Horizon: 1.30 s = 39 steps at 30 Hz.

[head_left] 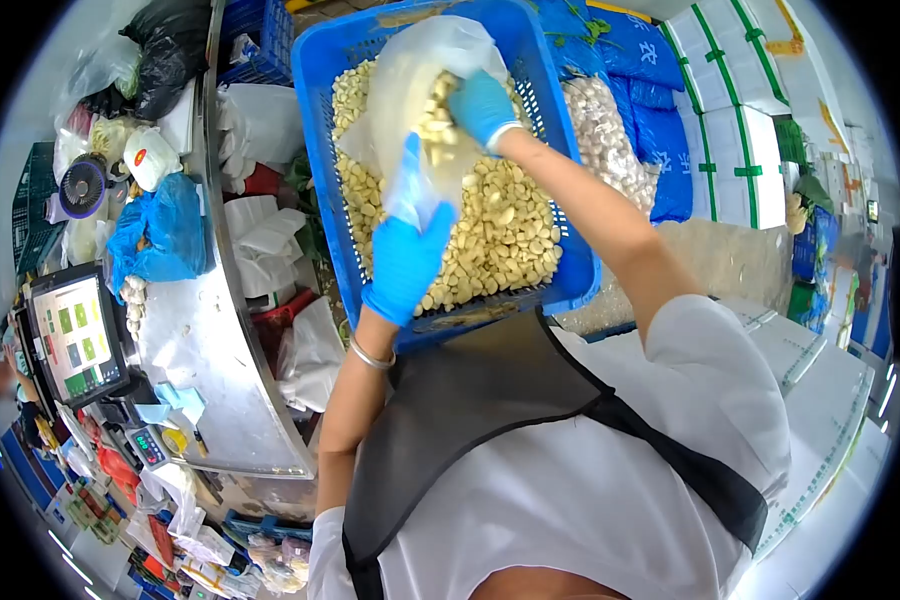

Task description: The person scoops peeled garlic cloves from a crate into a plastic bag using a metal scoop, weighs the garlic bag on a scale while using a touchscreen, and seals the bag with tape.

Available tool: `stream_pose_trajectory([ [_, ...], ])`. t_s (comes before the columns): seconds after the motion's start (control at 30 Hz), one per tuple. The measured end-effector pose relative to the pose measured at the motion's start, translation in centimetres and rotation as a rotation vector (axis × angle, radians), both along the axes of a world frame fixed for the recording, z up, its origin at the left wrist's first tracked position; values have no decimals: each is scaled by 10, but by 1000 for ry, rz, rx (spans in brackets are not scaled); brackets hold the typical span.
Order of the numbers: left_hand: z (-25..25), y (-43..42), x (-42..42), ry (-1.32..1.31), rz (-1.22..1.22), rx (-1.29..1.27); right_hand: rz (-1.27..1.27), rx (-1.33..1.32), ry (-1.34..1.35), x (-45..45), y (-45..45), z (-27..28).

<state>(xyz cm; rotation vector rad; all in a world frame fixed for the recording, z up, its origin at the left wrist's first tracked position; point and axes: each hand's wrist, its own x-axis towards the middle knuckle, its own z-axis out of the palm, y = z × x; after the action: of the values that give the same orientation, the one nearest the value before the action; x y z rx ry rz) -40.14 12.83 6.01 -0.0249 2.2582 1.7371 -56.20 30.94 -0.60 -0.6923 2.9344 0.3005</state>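
Note:
A blue plastic crate [315, 110] in front of me holds a heap of peeled garlic cloves [505, 240]. Above the heap is a clear plastic bag [395, 75] with cloves showing at its mouth. My left hand [407, 258], in a blue glove, grips the near edge of this bag, its index finger stretched up along the film. At the bag's right side my right hand [485, 108], also gloved, is curled against a cluster of cloves; its fingertips are partly hidden.
On the left stands a metal table [205, 350] with a touchscreen [75, 335], a blue bag [160, 235] and a small fan [82, 188]. A sack of unpeeled garlic [610, 140] lies right of the crate. Farther right, white foam boxes [735, 150] are stacked.

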Motion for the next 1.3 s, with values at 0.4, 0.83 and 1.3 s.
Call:
stream_pose_trajectory([
  [0.4,8,-39,-36,27,227,555,-404,-1000,296,111,56,28],
  [0.83,-4,-44,-12,-37,240,436,58,-427,-1188,135,59,-235],
  [1.3,-7,-14,-9,-8,103,267,-607,-1035,-410,6,18,24],
])
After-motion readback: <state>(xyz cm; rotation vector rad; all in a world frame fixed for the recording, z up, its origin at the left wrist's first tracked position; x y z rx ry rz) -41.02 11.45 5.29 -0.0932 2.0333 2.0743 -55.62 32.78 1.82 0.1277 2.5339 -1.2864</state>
